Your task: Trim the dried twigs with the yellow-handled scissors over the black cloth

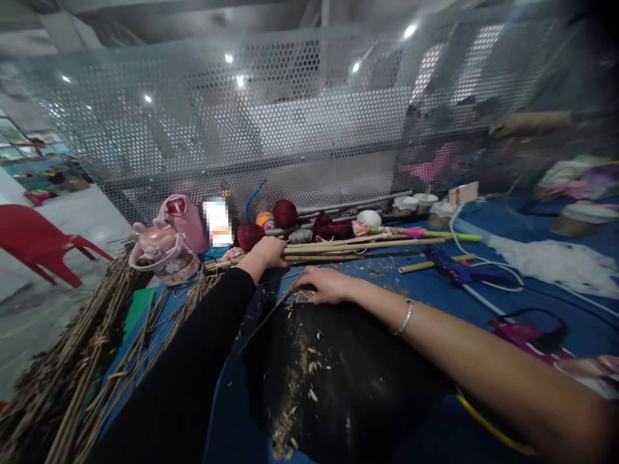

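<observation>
My left hand, in a black sleeve, reaches to the near ends of several pale sticks lying across the back of the table. Its fingers are curled down, and their tips are hidden, so what they grip cannot be made out. Close by on the right, my right hand, with a silver bangle on the wrist, has its fingers closed on a thin dark stick that slants down to the left. Under it, dry husk flakes lie scattered over black cloth.
Dark red yarn balls stand behind the sticks. A pink bucket is at left, above bundles of dry stalks. A blue glue gun with a white cord lies right. Another person's hand shows at the right edge.
</observation>
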Tool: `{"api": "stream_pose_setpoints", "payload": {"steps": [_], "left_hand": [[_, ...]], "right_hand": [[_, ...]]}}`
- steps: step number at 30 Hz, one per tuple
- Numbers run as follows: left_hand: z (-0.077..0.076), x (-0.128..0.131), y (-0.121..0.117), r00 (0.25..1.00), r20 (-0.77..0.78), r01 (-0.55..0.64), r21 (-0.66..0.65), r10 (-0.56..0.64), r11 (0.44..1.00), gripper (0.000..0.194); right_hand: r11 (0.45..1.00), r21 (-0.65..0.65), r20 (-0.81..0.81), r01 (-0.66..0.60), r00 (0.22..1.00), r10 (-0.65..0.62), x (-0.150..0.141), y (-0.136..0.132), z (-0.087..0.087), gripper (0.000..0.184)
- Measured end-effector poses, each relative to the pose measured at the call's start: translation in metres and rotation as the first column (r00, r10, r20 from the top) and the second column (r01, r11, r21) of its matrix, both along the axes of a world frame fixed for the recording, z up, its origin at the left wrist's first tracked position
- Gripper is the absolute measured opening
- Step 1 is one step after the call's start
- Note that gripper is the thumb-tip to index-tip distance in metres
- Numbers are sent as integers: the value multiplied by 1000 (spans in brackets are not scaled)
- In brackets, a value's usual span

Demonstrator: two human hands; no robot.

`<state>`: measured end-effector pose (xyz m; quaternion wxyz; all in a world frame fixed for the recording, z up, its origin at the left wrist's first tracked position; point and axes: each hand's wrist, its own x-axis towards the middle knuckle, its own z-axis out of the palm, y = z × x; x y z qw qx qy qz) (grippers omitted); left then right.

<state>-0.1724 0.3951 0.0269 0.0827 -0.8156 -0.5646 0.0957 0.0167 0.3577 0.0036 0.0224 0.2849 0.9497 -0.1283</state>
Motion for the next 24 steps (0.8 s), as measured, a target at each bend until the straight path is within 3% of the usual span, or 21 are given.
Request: {"api": "stream_pose_setpoints", "payload": {"steps": [3, 6, 15, 19, 24], "left_hand": [[-1, 0, 0, 1000, 9, 22, 17, -22, 1000, 47], [-2, 0, 1, 1000, 14, 26, 20, -27, 999, 45], [0, 1, 2, 1000, -4, -7, -5, 7, 1000, 45], [2, 3, 0, 1000, -7, 2, 4, -2, 1000, 45], [2, 3, 1, 1000, -23, -13, 0, 13, 1000, 46]], "right_hand": [[997, -2, -127, -81, 989, 80, 3, 1, -2, 29], [999, 19, -141, -51, 989, 53, 2, 0, -4, 19], [978, 183, -192, 98, 980, -62, 7, -15, -6, 21], [970, 110, -222, 216, 957, -188, 24, -8, 2, 21], [937, -20, -337, 347, 881, -334, 43, -9, 28, 19]]}}
